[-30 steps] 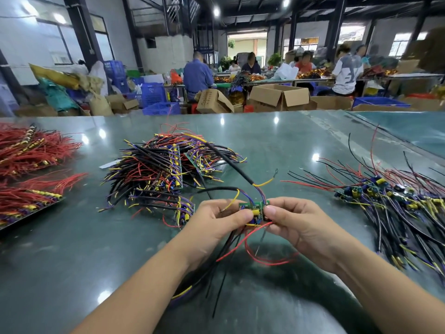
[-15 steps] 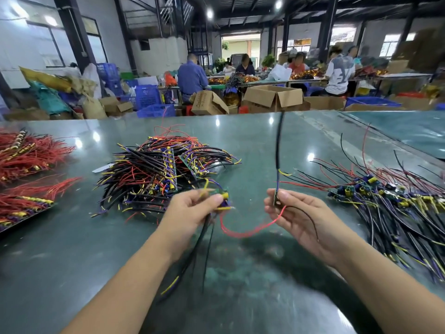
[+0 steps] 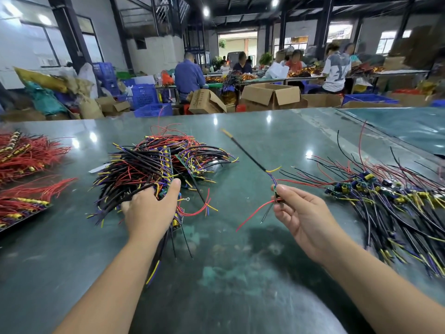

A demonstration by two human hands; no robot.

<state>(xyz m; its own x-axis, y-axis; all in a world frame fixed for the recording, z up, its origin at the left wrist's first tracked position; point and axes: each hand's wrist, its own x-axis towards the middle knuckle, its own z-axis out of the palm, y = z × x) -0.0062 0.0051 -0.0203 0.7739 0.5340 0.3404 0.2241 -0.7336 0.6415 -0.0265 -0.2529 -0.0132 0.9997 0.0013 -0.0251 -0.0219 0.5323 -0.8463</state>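
Observation:
My right hand pinches a small wired circuit board between thumb and fingers, held above the green table. A long black cable with a yellow tip rises from it to the upper left, and a red wire hangs below. My left hand grips a strip of joined boards with wires at the near edge of the big tangled pile of wired boards. Its thumb lies over the strip.
A heap of separated boards with black, red and yellow wires lies at the right. Bundles of red wires sit on the left edge. Beyond the table are cardboard boxes, blue crates and seated people at other benches.
The hands have pulled apart. My right hand carried off one single board with its wires to the right. My left hand moved left and down onto the pile with the remaining strip.

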